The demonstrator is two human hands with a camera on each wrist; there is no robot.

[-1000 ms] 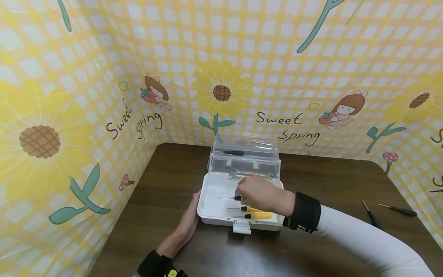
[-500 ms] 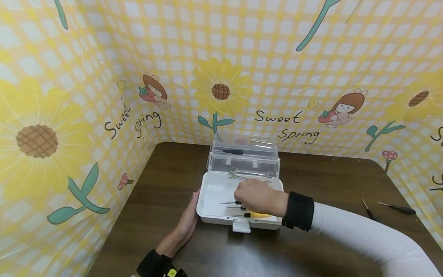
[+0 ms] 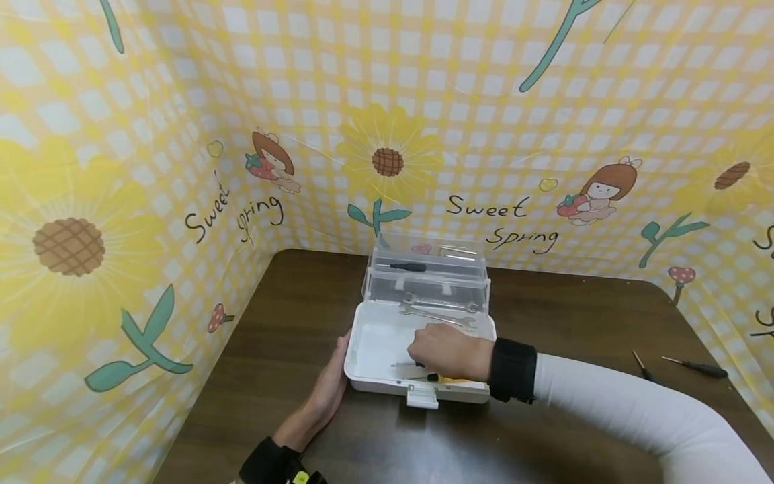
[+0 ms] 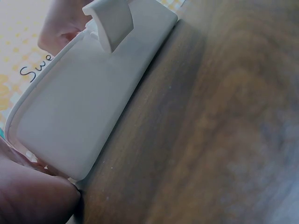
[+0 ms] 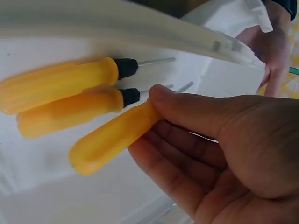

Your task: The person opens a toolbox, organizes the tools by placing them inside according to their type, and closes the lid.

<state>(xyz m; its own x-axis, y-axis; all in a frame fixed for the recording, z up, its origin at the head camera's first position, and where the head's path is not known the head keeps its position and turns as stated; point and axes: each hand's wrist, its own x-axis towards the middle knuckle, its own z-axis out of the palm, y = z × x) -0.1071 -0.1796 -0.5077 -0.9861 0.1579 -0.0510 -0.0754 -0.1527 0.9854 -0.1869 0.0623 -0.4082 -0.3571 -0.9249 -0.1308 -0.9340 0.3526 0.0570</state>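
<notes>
A white toolbox (image 3: 377,346) stands with its clear lid raised. Inside it, my right hand (image 3: 447,351) pinches a yellow-handled screwdriver (image 5: 112,137) between thumb and fingers, its tip pointing left in the head view. Beside the held one, two more yellow-handled screwdrivers lie side by side along the front wall: one nearer the wall (image 5: 56,86) and one in the middle (image 5: 70,113). My left hand (image 3: 329,383) rests with extended fingers against the box's left side. In the left wrist view, part of that hand (image 4: 35,193) touches the box's corner.
Two wrenches (image 3: 438,316) lie at the back of the box. The clear lid compartment (image 3: 381,286) holds a black-handled screwdriver (image 3: 408,267) and thin metal pieces (image 3: 457,253). On the brown table (image 3: 562,309), two dark-handled screwdrivers lie right, one farther right (image 3: 701,368). A latch (image 3: 422,396) juts forward.
My right hand has moved toward the front wall of the toolbox with the screwdriver, bringing it beside the other yellow ones. More of the wrenches shows. My left hand stays in place.
</notes>
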